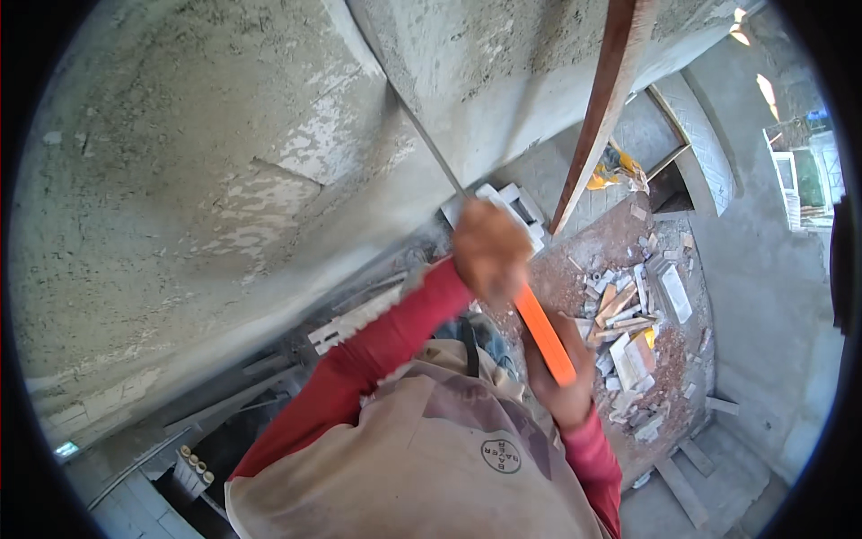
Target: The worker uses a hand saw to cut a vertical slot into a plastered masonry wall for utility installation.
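My left hand (492, 251), slightly blurred, is closed in front of the wall. A thin grey metal strip or rod (422, 130) runs from above that hand up along the wall; I cannot tell its full shape. Below the same hand, a flat orange bar (545, 337) slants down to the right, like a handle. Its upper end goes into my left hand. My right hand (572, 393) cups the lower part of the bar from behind, its fingers partly hidden. Whether strip and bar are one tool cannot be made out.
A rough plastered wall (206, 153) fills the left and top. A wooden post (597, 112) stands upright ahead. Broken tiles and wood scraps (628, 323) lie piled on the dusty floor at right. A yellow sack (615, 169) sits farther off. Planks (682, 492) lie lower right.
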The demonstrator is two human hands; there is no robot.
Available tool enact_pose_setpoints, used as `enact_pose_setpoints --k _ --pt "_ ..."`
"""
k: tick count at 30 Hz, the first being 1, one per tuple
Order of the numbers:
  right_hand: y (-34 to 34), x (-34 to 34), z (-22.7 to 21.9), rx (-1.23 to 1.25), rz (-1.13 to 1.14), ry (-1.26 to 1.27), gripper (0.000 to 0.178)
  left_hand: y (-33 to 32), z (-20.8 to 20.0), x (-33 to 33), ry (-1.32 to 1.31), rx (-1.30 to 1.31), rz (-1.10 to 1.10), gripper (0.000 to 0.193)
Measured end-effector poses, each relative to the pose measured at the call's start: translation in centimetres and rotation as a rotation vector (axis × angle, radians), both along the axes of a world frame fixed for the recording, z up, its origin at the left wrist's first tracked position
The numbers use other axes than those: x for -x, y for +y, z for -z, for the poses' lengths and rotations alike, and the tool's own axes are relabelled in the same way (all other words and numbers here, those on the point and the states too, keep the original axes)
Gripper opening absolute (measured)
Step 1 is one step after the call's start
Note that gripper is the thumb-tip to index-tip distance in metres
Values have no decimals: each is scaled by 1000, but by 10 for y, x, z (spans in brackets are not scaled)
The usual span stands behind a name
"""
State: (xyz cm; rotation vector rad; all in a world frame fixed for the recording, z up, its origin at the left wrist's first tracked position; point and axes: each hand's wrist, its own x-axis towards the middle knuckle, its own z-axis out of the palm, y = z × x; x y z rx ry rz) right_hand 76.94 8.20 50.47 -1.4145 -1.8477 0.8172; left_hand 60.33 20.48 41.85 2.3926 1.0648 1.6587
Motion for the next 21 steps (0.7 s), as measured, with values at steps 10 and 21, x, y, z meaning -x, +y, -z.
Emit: enact_pose_setpoints --k 10,21 --pt "99 56 14 3 31 161 26 107 -17 70 176 42 56 24" --pt "80 45 11 -28 40 122 23 81 -9 43 95 13 -79 28"
